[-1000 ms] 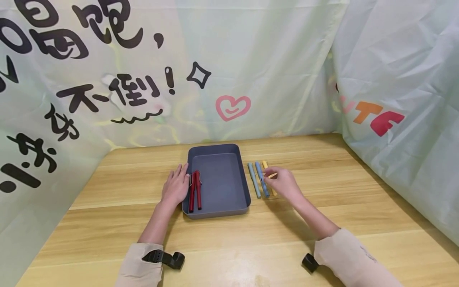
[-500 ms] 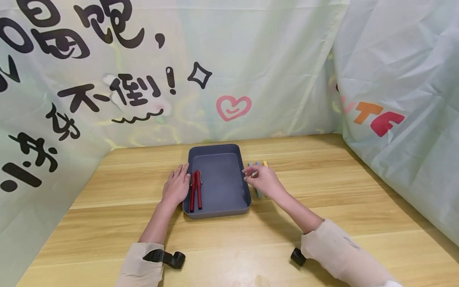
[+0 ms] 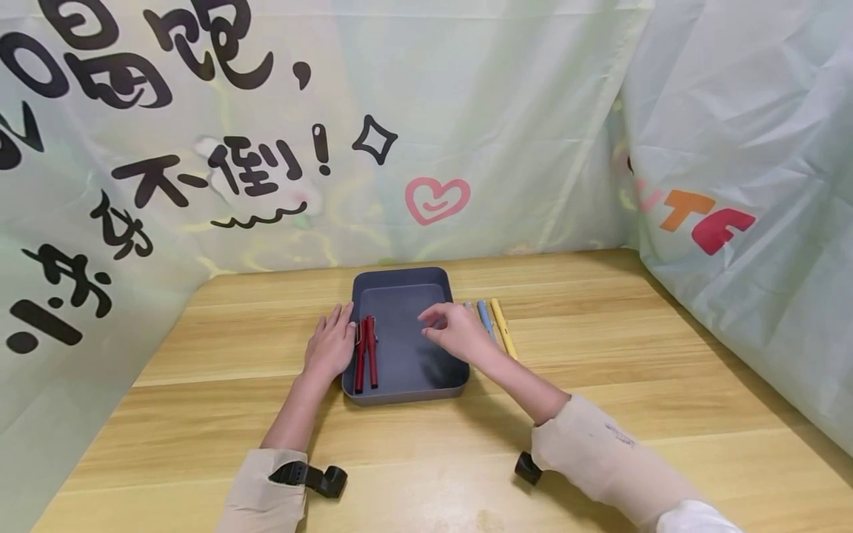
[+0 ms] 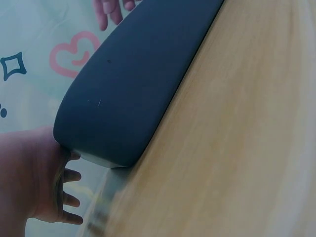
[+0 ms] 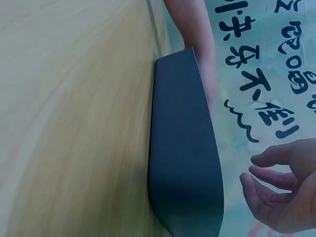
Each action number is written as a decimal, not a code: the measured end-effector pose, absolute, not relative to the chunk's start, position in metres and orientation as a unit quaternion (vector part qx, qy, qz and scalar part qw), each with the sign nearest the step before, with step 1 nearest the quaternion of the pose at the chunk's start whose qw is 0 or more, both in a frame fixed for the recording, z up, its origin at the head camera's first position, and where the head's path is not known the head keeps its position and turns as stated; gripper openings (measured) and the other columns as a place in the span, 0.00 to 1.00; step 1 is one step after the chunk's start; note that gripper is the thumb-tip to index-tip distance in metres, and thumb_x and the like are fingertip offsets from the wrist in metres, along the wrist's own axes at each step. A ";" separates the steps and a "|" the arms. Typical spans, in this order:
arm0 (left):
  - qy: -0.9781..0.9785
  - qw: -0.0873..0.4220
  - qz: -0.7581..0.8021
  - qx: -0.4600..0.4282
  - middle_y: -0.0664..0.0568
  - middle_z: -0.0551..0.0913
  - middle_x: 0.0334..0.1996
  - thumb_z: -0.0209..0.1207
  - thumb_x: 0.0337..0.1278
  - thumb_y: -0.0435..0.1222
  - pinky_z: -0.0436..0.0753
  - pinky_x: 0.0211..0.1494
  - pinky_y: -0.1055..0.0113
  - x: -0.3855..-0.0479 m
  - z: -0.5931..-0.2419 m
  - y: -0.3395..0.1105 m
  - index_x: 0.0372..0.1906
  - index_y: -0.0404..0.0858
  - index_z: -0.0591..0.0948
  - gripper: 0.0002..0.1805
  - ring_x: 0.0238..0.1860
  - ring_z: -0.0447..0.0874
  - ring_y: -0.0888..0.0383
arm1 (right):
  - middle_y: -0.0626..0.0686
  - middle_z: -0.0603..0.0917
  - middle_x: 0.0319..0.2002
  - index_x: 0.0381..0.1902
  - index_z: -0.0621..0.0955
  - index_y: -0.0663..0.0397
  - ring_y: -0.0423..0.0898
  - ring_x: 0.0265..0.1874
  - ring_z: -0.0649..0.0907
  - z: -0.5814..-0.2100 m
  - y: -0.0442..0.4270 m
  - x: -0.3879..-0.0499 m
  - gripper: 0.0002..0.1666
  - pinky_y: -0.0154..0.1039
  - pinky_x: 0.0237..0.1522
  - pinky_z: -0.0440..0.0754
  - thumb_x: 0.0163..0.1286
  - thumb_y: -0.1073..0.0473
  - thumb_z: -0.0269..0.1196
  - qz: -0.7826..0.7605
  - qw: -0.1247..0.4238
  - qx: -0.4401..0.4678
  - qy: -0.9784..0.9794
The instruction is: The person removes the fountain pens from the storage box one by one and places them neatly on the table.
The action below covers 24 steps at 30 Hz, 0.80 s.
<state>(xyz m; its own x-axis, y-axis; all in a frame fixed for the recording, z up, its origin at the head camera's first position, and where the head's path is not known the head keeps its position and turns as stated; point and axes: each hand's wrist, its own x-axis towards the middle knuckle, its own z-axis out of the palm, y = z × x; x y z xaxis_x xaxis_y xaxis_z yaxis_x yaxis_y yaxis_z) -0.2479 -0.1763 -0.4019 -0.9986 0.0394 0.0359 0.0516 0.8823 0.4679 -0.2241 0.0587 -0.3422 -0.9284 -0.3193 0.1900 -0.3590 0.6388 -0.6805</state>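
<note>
My left hand (image 3: 331,344) rests with straight fingers against the left wall of a dark grey tray (image 3: 400,300). Two red pens (image 3: 371,355) with clips lie side by side along the tray's left inside. Over the tray's right part hovers my right hand (image 3: 460,333), its fingers loosely bent. In the right wrist view that hand (image 5: 286,192) holds nothing and is apart from the tray's outer wall (image 5: 182,138). On the table right of the tray lie a blue pen (image 3: 485,317), a yellow pen (image 3: 503,326) and a grey-green pen (image 3: 469,305), the last mostly hidden by the right hand.
The wooden table (image 3: 413,459) runs back to a fabric backdrop (image 3: 520,148) with black lettering and a pink heart. Another fabric wall (image 3: 740,148) hangs on the right. Each wrist carries a black strap-mounted camera (image 3: 326,481).
My right hand has moved left, from the yellow and blue pens to above the tray, leaving the pens where they lie. The left hand has stayed on the tray's edge.
</note>
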 end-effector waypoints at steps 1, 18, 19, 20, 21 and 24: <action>-0.970 0.012 -0.243 -0.022 0.41 0.47 0.70 0.32 0.72 0.42 0.52 0.62 0.38 -0.248 -0.402 -0.176 0.73 0.43 0.49 0.27 0.67 0.42 0.34 | 0.46 0.82 0.31 0.39 0.83 0.53 0.42 0.30 0.81 -0.342 0.056 -0.224 0.09 0.34 0.30 0.77 0.58 0.64 0.64 0.383 0.024 0.191 -0.903; -0.969 0.003 -0.248 -0.009 0.41 0.47 0.70 0.32 0.72 0.42 0.51 0.62 0.38 -0.247 -0.401 -0.174 0.73 0.44 0.50 0.27 0.67 0.41 0.34 | 0.48 0.82 0.29 0.39 0.83 0.58 0.41 0.27 0.80 -0.352 0.009 -0.226 0.10 0.33 0.28 0.77 0.58 0.65 0.65 0.360 -0.022 0.256 -0.897; -0.969 0.002 -0.248 -0.009 0.41 0.47 0.70 0.32 0.72 0.42 0.51 0.62 0.38 -0.248 -0.401 -0.174 0.73 0.44 0.50 0.27 0.67 0.41 0.34 | 0.48 0.82 0.29 0.39 0.83 0.59 0.41 0.27 0.80 -0.354 0.007 -0.226 0.10 0.33 0.28 0.76 0.58 0.65 0.65 0.358 -0.027 0.259 -0.897; -0.969 0.001 -0.248 -0.008 0.41 0.46 0.71 0.32 0.72 0.42 0.51 0.62 0.38 -0.248 -0.401 -0.174 0.73 0.44 0.49 0.27 0.67 0.41 0.34 | 0.48 0.82 0.29 0.39 0.83 0.58 0.41 0.27 0.80 -0.355 0.005 -0.226 0.10 0.33 0.28 0.76 0.58 0.65 0.65 0.356 -0.031 0.260 -0.897; -0.969 0.001 -0.248 -0.009 0.42 0.46 0.71 0.32 0.72 0.42 0.51 0.62 0.38 -0.248 -0.402 -0.174 0.73 0.44 0.49 0.27 0.67 0.41 0.34 | 0.48 0.82 0.29 0.39 0.84 0.58 0.42 0.28 0.80 -0.357 0.002 -0.226 0.09 0.33 0.29 0.76 0.58 0.65 0.65 0.355 -0.035 0.261 -0.897; -0.969 0.005 -0.247 -0.009 0.42 0.46 0.71 0.32 0.71 0.42 0.51 0.62 0.38 -0.249 -0.402 -0.175 0.73 0.44 0.50 0.27 0.67 0.41 0.34 | 0.48 0.82 0.29 0.38 0.84 0.57 0.42 0.29 0.79 -0.362 -0.004 -0.227 0.09 0.33 0.29 0.76 0.58 0.64 0.65 0.348 -0.045 0.262 -0.899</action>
